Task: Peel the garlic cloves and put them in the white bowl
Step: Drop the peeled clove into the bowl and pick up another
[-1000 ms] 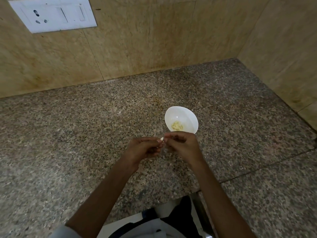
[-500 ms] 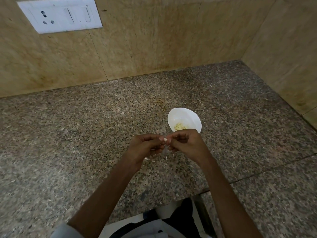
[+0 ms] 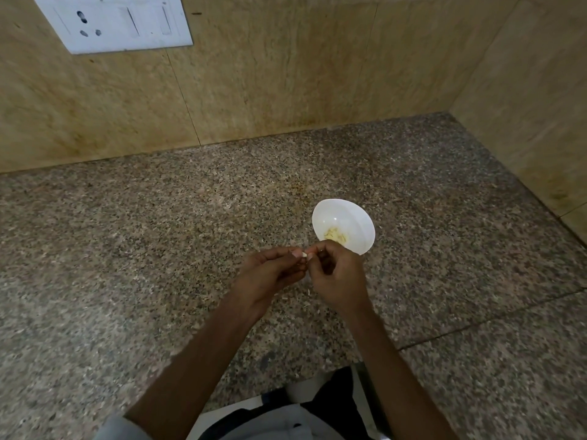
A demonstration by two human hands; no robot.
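A small white bowl [image 3: 355, 217] stands on the speckled granite counter [image 3: 158, 249], with several pale yellow peeled garlic pieces [image 3: 336, 235] at its bottom. Just in front of it, my left hand [image 3: 270, 274] and my right hand [image 3: 336, 277] meet fingertip to fingertip. Between them they pinch a small whitish garlic clove [image 3: 304, 255], mostly hidden by the fingers. Both hands have curled fingers and hover a little above the counter.
Tan tiled walls [image 3: 286, 74] close the counter at the back and on the right, forming a corner. A white switch and socket plate [image 3: 117, 20] sits high on the back wall. The counter's front edge [image 3: 286, 385] runs below my forearms. Tiny skin flakes [image 3: 308, 291] lie under the hands.
My hands stay together on the clove, with small finger shifts. The view has drifted slightly, so bowl and hands appear a little further right and down.
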